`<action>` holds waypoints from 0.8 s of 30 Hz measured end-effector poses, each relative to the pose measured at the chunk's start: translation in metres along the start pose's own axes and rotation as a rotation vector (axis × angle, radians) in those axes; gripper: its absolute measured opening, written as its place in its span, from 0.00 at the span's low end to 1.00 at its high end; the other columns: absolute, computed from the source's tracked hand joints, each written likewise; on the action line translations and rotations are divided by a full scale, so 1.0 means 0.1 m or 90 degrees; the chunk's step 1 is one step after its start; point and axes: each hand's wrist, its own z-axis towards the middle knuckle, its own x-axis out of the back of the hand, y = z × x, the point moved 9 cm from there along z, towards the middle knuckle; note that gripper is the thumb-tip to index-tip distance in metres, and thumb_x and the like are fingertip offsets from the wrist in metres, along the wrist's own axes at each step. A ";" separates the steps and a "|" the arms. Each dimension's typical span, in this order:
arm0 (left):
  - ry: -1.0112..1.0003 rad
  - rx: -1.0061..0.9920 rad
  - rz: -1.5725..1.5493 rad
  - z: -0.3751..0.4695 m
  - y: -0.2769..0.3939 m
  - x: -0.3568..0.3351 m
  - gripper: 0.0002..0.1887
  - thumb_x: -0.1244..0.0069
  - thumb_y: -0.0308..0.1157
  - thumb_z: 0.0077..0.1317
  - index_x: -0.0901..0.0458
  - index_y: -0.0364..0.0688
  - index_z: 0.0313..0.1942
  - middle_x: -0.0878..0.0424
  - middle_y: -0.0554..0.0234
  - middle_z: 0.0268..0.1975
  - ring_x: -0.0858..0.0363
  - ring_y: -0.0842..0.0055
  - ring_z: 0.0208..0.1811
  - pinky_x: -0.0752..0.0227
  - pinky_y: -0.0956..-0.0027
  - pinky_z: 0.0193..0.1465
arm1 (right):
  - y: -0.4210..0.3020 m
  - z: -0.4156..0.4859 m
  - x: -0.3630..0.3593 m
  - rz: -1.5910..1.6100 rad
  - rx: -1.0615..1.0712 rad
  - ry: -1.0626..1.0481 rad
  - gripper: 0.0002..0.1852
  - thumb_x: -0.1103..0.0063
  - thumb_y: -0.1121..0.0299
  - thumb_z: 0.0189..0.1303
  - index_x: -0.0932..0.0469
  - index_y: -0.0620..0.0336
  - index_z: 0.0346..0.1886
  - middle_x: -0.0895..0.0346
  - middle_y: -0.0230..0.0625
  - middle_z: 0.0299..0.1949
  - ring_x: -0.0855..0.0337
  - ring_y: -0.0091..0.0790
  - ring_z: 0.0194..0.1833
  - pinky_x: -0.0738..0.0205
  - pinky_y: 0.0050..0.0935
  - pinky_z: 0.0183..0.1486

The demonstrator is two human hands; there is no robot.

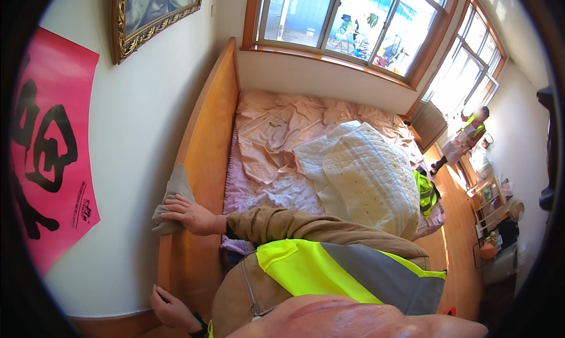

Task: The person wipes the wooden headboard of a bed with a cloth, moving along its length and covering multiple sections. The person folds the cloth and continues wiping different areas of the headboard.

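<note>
My right hand [192, 215] lies over a grey cloth [173, 190] draped on the top edge of a wooden headboard [212, 130]. Its fingers are spread, pressing the cloth to the wood. Lower down, my left hand [173, 310] is at the near end of the board with its fingers curled. Whether it grips the board's edge cannot be made out, and no other object shows in it. Against the headboard stands the bed, with a rumpled pink sheet [282, 122] and a cream quilted pad [371, 174] heaped on top.
A gold-framed picture [159, 22] and a pink sheet with black brushwork [57, 152] hang on the wall beside the board. A yellow safety vest [426, 192] lies on the bed's far edge. Another person [468, 135] stands by the door; shelves [490, 197] line the right wall.
</note>
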 end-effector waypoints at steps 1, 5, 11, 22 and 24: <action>-0.007 -0.006 0.020 0.01 0.02 0.01 0.14 0.51 0.36 0.80 0.11 0.38 0.50 0.09 0.51 0.48 0.12 0.56 0.49 0.19 0.58 0.52 | -0.04 0.00 0.04 0.004 0.031 0.025 0.36 0.48 0.82 0.58 0.29 0.50 0.73 0.30 0.47 0.71 0.39 0.51 0.79 0.55 0.57 0.84; 0.020 -0.022 0.033 0.00 0.07 0.05 0.14 0.50 0.37 0.80 0.11 0.38 0.50 0.09 0.51 0.47 0.12 0.56 0.48 0.20 0.58 0.51 | -0.03 -0.02 0.03 0.006 0.042 0.050 0.37 0.45 0.83 0.55 0.28 0.50 0.72 0.29 0.46 0.70 0.39 0.51 0.79 0.55 0.57 0.84; 0.014 -0.020 -0.005 -0.10 -0.07 0.03 0.14 0.51 0.35 0.80 0.11 0.37 0.50 0.10 0.50 0.49 0.13 0.56 0.48 0.20 0.58 0.52 | -0.11 -0.01 0.01 -0.030 0.054 0.101 0.34 0.41 0.81 0.54 0.24 0.52 0.68 0.26 0.45 0.65 0.34 0.52 0.75 0.50 0.58 0.82; -0.012 0.223 -0.179 -0.36 -0.93 0.17 0.21 0.61 0.36 0.84 0.15 0.29 0.56 0.12 0.42 0.56 0.15 0.56 0.58 0.25 0.61 0.65 | -1.23 -0.16 -0.51 0.126 0.321 -0.017 0.32 0.40 0.72 0.58 0.28 0.54 0.70 0.26 0.52 0.64 0.30 0.55 0.72 0.44 0.58 0.80; -0.017 0.231 -0.209 -0.40 -0.88 0.15 0.23 0.65 0.38 0.85 0.16 0.29 0.58 0.14 0.42 0.58 0.16 0.56 0.60 0.27 0.62 0.67 | -1.47 -0.20 -0.54 0.163 0.386 -0.002 0.32 0.40 0.70 0.59 0.29 0.54 0.70 0.26 0.53 0.63 0.29 0.56 0.72 0.43 0.58 0.79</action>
